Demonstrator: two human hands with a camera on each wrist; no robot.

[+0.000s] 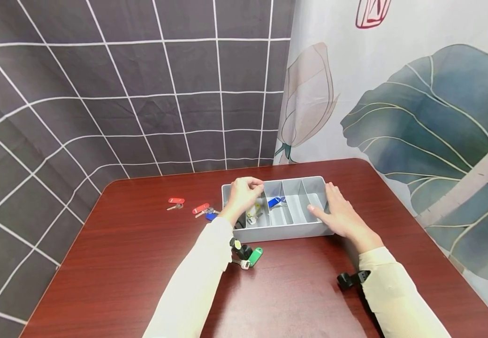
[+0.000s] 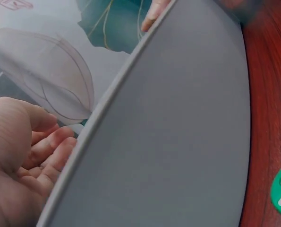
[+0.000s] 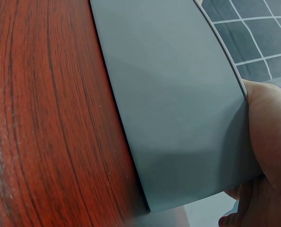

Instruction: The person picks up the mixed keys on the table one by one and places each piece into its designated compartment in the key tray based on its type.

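A grey divided tray lies across the table. My left hand is over its left compartments, fingers loosely curled; in the left wrist view no object shows in that hand. My right hand holds the tray's right end, thumb over the inner side and fingers along the outer wall; in the right wrist view that hand lies against the rim. One compartment has a key with a yellow tag; another has a blue-tagged key. The leftmost compartment is partly hidden by my left hand.
Left of the tray lie red-tagged keys, another red tag and a blue tag. In front, beside my left wrist, is a key with a green tag. The red-brown table meets curtains behind.
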